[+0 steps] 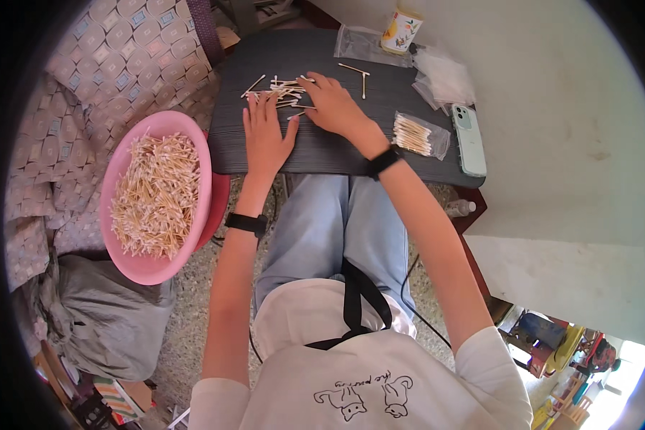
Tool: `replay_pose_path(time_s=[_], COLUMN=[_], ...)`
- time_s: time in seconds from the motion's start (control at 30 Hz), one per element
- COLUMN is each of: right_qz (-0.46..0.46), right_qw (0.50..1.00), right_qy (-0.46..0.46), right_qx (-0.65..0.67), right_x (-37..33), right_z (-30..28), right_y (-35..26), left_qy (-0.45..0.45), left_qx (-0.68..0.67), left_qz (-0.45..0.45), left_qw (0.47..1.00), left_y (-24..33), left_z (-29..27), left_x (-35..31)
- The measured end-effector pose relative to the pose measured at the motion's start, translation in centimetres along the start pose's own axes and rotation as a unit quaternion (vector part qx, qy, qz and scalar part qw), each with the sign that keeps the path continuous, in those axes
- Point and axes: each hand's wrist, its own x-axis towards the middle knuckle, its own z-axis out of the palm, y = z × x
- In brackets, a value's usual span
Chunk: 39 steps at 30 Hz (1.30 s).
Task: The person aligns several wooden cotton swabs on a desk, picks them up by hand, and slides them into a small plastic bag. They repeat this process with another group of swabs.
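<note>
A loose heap of cotton swabs (285, 87) lies on the dark table (322, 154), between and just beyond my hands. My left hand (266, 136) rests at the heap's near left side, fingers stretched out and thumb apart, fingertips on the swabs. From the right, my right hand (333, 106) reaches over the heap's right edge with fingers spread on it; its fingertips partly cover some swabs. Neither hand visibly lifts a swab. A few stray swabs (364, 84) lie beyond my right hand. Beside my right wrist is a clear bag filled with swabs (413, 135).
A pink basin (205, 186) full of loose swabs stands left of the table. Along the right lie a phone (468, 140) and a stack of clear plastic bags (444, 77). A yellow-and-white cup (401, 30) stands at the far edge by another plastic bag (365, 46). A wall (552, 122) rises at right.
</note>
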Motion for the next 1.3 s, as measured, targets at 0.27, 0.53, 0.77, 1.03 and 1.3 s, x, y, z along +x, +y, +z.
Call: replay_pose_path(time_s=[0.27, 0.53, 0.77, 1.03, 1.3], right_qz=[0.010, 0.011, 0.044, -0.003, -0.047], right_qw=[0.995, 0.991, 0.992, 0.999, 0.998], right_qy=[-0.042, -0.074, -0.040, -0.038, -0.048], right_qx=[-0.085, -0.108, -0.113, 0.000, 0.000], right_x=[5.4, 5.7, 4.4, 0.1, -6.1], right_z=[3.1, 1.7, 0.3, -3.9, -4.7], right_y=[0.8, 0.8, 1.7, 1.9, -0.4], left_qy=[-0.004, -0.006, -0.014, -0.011, 0.004], left_qx=[0.015, 0.040, 0.039, 0.038, 0.009], left_qz=[-0.013, -0.015, -0.018, -0.009, 0.001], left_qw=[1.000, 0.999, 0.999, 0.999, 1.000], left_y=[-0.3, 0.0, 0.0, -0.1, -0.2], left_z=[-0.1, 0.1, 0.1, 0.2, 0.1], left_x=[-0.4, -0.1, -0.2, -0.2, -0.1])
